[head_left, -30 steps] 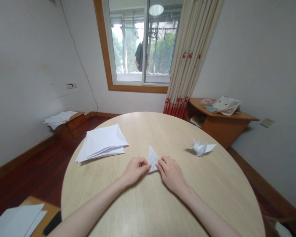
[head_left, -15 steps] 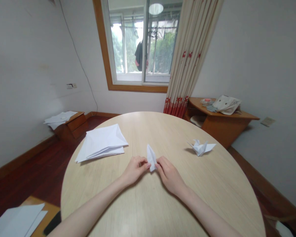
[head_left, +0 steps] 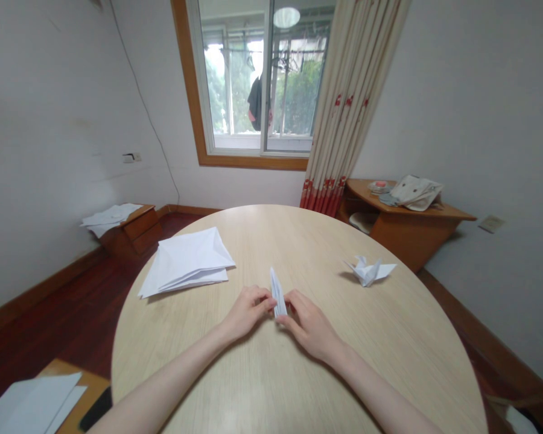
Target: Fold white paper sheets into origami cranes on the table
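A small folded white paper piece (head_left: 277, 292) stands narrow and pointed on the round pale wooden table (head_left: 262, 380), near its middle. My left hand (head_left: 247, 312) pinches its lower left edge with closed fingers. My right hand (head_left: 310, 325) pinches its lower right side, fingers pressed against the fold. A finished white paper crane (head_left: 369, 270) lies on the table to the right, apart from both hands. A stack of white paper sheets (head_left: 187, 261) lies at the table's left.
A low wooden cabinet (head_left: 129, 229) with papers stands by the left wall. A wooden side desk (head_left: 405, 226) with a bag stands at the right, next to the curtain (head_left: 348, 102). More white sheets (head_left: 31, 401) lie at the lower left corner.
The paper piece has been folded narrower, from a wide flap to a thin upright sliver. My right hand has moved slightly left and closed against it.
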